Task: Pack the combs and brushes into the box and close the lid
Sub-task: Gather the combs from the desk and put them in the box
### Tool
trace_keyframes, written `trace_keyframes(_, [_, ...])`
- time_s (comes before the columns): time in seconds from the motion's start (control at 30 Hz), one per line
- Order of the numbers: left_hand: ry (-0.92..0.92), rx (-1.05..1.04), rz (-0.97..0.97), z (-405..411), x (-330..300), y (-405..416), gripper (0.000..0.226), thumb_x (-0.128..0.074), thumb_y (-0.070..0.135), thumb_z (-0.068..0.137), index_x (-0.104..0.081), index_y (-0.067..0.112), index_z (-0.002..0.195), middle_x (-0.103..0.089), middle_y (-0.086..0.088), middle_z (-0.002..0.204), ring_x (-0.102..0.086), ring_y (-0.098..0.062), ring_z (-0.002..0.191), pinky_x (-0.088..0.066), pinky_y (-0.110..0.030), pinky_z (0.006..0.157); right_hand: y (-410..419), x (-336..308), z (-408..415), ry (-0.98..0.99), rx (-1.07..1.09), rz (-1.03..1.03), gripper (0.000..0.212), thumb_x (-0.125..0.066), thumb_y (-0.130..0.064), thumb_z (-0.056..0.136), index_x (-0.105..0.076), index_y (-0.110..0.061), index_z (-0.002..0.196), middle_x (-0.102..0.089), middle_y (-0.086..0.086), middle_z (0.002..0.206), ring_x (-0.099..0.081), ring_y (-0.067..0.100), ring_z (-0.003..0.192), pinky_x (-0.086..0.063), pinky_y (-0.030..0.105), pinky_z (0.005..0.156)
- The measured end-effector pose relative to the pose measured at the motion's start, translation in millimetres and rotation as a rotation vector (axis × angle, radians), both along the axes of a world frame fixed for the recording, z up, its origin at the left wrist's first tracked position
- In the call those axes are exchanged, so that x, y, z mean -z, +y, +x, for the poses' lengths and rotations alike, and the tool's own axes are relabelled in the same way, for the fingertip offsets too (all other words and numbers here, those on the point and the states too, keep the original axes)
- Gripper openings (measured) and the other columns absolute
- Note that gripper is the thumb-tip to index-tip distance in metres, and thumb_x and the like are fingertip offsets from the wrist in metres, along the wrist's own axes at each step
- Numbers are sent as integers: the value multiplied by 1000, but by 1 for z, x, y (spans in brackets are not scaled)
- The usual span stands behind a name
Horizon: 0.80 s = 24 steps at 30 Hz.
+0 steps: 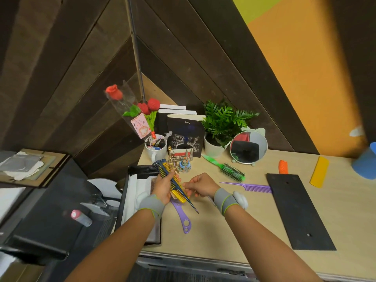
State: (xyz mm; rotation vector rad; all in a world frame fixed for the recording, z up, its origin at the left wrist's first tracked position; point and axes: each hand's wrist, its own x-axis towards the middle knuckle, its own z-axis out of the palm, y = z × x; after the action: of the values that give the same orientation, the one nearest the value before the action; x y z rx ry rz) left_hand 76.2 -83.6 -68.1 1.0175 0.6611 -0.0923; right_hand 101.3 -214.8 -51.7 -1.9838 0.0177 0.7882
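At frame centre, left hand [162,188] fingers clamp blue and yellow combs [175,181]; right hand [200,185] fingers pinch them too.

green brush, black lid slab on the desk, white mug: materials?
Green brush: looks like glossy translucent plastic, dark bristles. Black lid: matte, flat, rigid; probably coated board or wood, unclear. White mug: smooth glazed look, likely ceramic.
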Motion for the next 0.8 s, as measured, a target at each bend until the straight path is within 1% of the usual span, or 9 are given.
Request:
trace_keyframes(0.1, [-4,-6,22,-2,-1,7,17,-43,11,97,-51,14,82,-51,-7,74,-52,-21,66,-44,-32,63,-1,5,-2,-25,14,-34,34,-66,-22,85,-57,-15,52,-55,-9,33,-37,-1,23,-27,9,29])
trace_keyframes(0.27, [2,-35,26,-7,-2,21,18,-45,12,97,-50,15,79,-52,-6,72,-53,-19,64,-48,-30,60,-1,22,-7,-13,62,-113,33,-66,-19,84,-52,-16,54,-56,0,55,-43,6,37,-32,10,31])
trace_keyframes(0.4, [12,-46,6,-14,0,31,11,-46,13,96,-49,13,86,-53,-7,75,-54,-19,67,-48,-32,63,7,42,-14,15,43,-213,29,-72,-21,77,-52,-19,56,-61,6,66,-53,18,57,-45,26,62])
trace_keyframes(0.5, [25,-48,11,-20,3,38,7,-48,14,95,-50,11,89,-55,-7,76,-60,-17,63,-53,-30,59,14,52,-19,-8,-24,-327,28,-75,-27,73,-51,-22,59,-65,10,88,-56,19,79,-47,28,76])
trace_keyframes(0.57, [30,-42,21,-25,4,43,8,-49,15,95,-51,10,89,-57,-7,76,-65,-12,53,-54,-26,55,18,56,-23,-15,-68,-380,23,-75,-31,72,-56,-18,70,-67,11,101,-60,22,90,-49,29,83])
trace_keyframes(0.6, [32,-32,27,-27,5,46,8,-50,15,95,-52,11,88,-58,-6,76,-65,-12,54,-54,-27,57,20,58,-24,-20,-85,-405,28,-74,-35,72,-60,-14,83,-66,12,108,-62,25,98,-49,30,85])
trace_keyframes(0.67, [29,-12,49,-30,6,50,10,-51,16,94,-55,10,86,-59,-6,78,-64,-13,61,-53,-30,64,23,63,-26,-20,-91,-450,56,-74,-42,71,-56,-7,111,-61,12,121,-58,28,111,-47,29,84])
trace_keyframes(0.73, [26,-11,67,-33,6,54,13,-52,14,93,-57,10,83,-60,-6,78,-63,-14,64,-53,-30,65,27,63,-28,-33,-80,-467,69,-74,-45,71,-48,-5,120,-56,13,126,-56,29,115,-45,29,82])
trace_keyframes(0.8, [26,-8,61,-35,5,57,14,-53,13,93,-58,11,80,-60,-7,78,-61,-17,68,-54,-30,65,31,65,-29,-57,-70,-473,72,-75,-45,70,-44,-4,122,-55,14,127,-57,31,115,-46,32,84])
